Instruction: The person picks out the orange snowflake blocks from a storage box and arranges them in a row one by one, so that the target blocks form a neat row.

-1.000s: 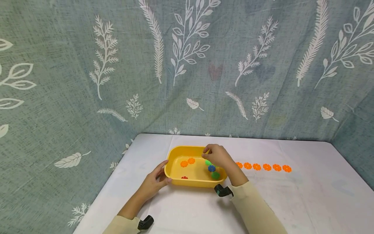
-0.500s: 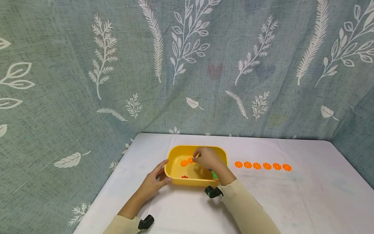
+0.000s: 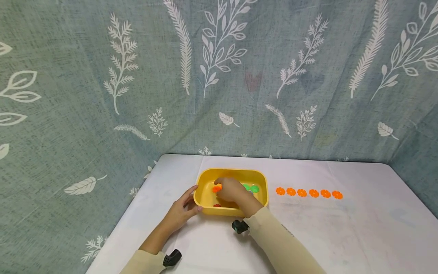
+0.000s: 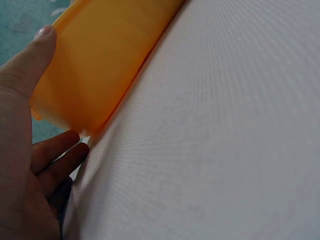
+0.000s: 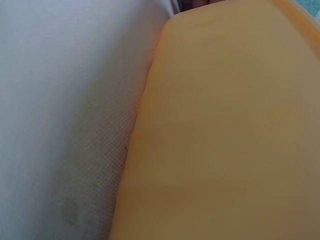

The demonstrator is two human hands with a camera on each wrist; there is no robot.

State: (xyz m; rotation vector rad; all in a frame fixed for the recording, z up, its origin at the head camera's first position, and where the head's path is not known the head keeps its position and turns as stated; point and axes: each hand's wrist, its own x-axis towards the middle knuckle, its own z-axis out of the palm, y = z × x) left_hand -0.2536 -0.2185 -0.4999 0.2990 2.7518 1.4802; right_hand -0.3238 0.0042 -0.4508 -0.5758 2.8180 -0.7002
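Note:
A shallow yellow plastic tub (image 3: 226,211) sits on the white-covered table. At its left end my left hand (image 3: 178,215) grips the tub, thumb at the near corner and fingers by the rim. The left wrist view has the thumb (image 4: 42,47) on the tub's outer wall. My right hand (image 3: 232,190) reaches down inside the tub and pinches at an orange flower-shaped plastic piece (image 3: 216,188). Also in the tub are a red piece (image 3: 217,205), green pieces (image 3: 254,188) and a blue one (image 3: 251,192) partly behind the wrist. The right wrist view shows only tub wall and cloth.
To the right of the tub, several orange flower-shaped pieces (image 3: 302,193) lie in a straight row on the white tablecloth (image 3: 342,232). Behind the table hangs a grey-green curtain (image 3: 253,125) with white leaf prints.
My right hand has moved left and down inside the tub, from above the green and blue pieces to the orange ones. The left hand stays on the tub's left end.

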